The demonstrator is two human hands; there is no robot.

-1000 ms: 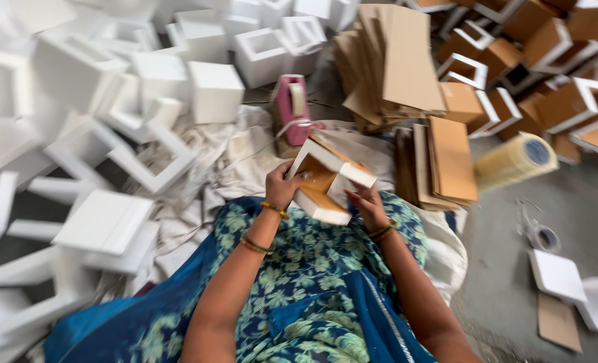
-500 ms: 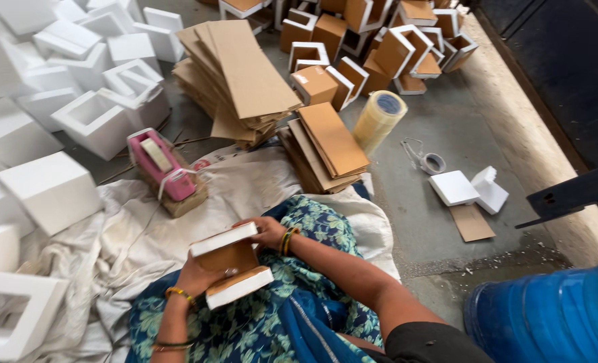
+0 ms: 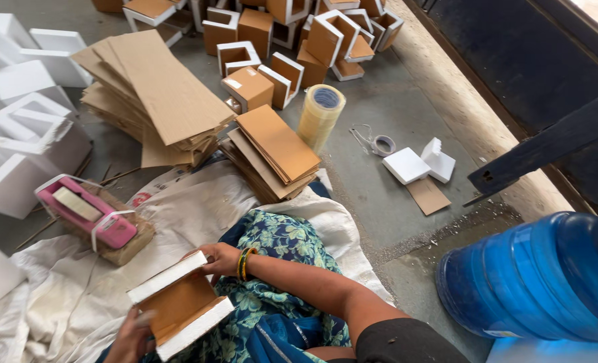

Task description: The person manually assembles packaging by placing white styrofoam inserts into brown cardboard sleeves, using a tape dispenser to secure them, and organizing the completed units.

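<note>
Holding a small box piece (image 3: 178, 306) low in the view, over my lap, I have both hands on it. It is made of two white foam strips with a brown cardboard panel between them, and it sits tilted. My right hand (image 3: 220, 259) is closed on its upper right corner, fingers curled around the foam edge. My left hand (image 3: 130, 336) grips the lower left end; it is blurred and partly cut by the picture's lower edge, so I cannot tell how far its fingers wrap.

Under the piece lies my blue flowered cloth (image 3: 279, 269), and below that a wrinkled white sheet (image 3: 198, 202) spread on the grey floor. Just to the left on the sheet rests a pink tape dispenser (image 3: 87, 212) on a brown lump whose kind I cannot make out. Ahead of my knees is a small stack of flat cardboard sheets (image 3: 275, 151), with a bigger stack (image 3: 158, 87) behind it on the left. A roll of clear tape (image 3: 320, 114) stands upright just beside the small stack. White foam boxes (image 3: 23, 134) crowd the left side, some cut off by the frame. Finished brown and white boxes (image 3: 292, 40) are heaped at the top. On the right stands a blue water bottle (image 3: 541, 282), only partly in view.
</note>
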